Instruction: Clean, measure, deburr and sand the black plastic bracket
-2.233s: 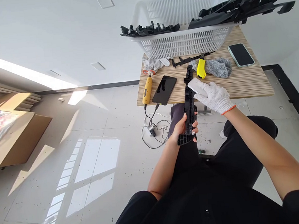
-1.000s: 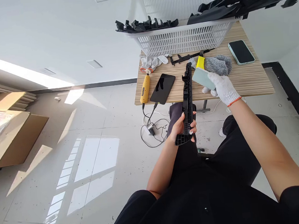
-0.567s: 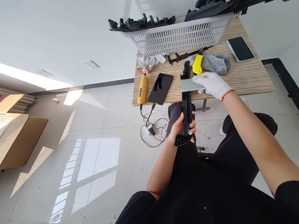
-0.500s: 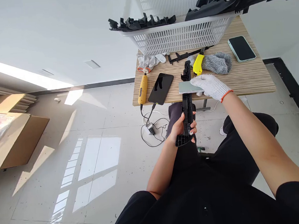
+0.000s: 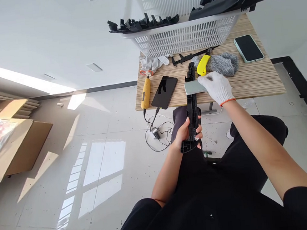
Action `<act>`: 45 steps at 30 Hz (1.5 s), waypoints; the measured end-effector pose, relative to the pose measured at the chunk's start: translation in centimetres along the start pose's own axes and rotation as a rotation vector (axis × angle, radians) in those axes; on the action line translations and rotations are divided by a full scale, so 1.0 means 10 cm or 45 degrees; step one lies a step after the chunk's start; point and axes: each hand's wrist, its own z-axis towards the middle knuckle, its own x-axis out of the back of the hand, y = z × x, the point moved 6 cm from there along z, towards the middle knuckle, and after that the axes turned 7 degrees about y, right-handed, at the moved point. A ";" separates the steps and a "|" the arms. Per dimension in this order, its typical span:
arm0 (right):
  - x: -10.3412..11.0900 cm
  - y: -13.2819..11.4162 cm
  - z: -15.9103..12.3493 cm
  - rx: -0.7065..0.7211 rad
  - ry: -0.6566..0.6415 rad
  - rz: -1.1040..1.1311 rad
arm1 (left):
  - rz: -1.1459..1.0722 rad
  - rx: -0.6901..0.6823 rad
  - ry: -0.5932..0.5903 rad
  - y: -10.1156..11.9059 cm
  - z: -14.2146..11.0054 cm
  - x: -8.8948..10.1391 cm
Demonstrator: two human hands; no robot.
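Observation:
My bare left hand (image 5: 183, 133) is wrapped round the lower part of a long black plastic part (image 5: 191, 106), which stretches away from me over the table's front edge. On my right hand (image 5: 217, 87) is a white knitted glove with an orange cuff. Its fingers pinch the right end of a flat grey-green block (image 5: 193, 87), perhaps a sanding block or stone. The block lies crosswise over the upper half of the black part. Whether its underside touches the part I cannot tell.
On the wooden table (image 5: 263, 84) are a yellow corded tool (image 5: 146, 93), a black phone (image 5: 164, 91), a glove (image 5: 153, 63), calipers (image 5: 186, 57), a yellow-handled cutter (image 5: 203, 64), grey fabric (image 5: 225, 64) and a phone in a pale case (image 5: 249, 48). Behind stands a white basket (image 5: 184, 37) of black parts.
My gloved right hand has turned at the wrist and shifted slightly right, with its fingers more bent on the block. The block has tilted a little. My left hand keeps its hold.

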 end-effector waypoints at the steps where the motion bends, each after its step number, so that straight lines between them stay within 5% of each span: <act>1: 0.01 0.01 0.01 0.008 -0.030 -0.008 | -0.003 0.008 0.001 0.00 0.00 0.00; 10: 0.04 0.01 -0.14 -0.036 -0.086 -0.024 | -0.006 0.022 -0.005 -0.02 0.02 0.02; 15: 0.04 -0.01 -0.21 -0.156 0.108 -0.029 | 0.009 0.007 -0.015 -0.02 0.01 0.01; 21: -0.17 -0.20 -0.32 -0.055 -0.020 -0.050 | -0.033 0.036 0.025 -0.02 0.01 0.00; 28: 0.06 0.04 -0.23 -0.148 0.118 -0.043 | 0.006 0.039 0.014 -0.01 0.01 0.04; 33: 0.14 0.10 -0.19 -0.200 0.059 -0.040 | 0.038 0.005 -0.051 -0.01 0.01 0.06; 38: 0.01 -0.01 -0.10 -0.183 0.011 -0.057 | 0.072 -0.048 -0.090 0.01 -0.01 0.03; 45: -0.24 -0.26 -0.10 -0.089 -0.005 -0.084 | 0.079 -0.039 0.076 0.03 -0.01 -0.01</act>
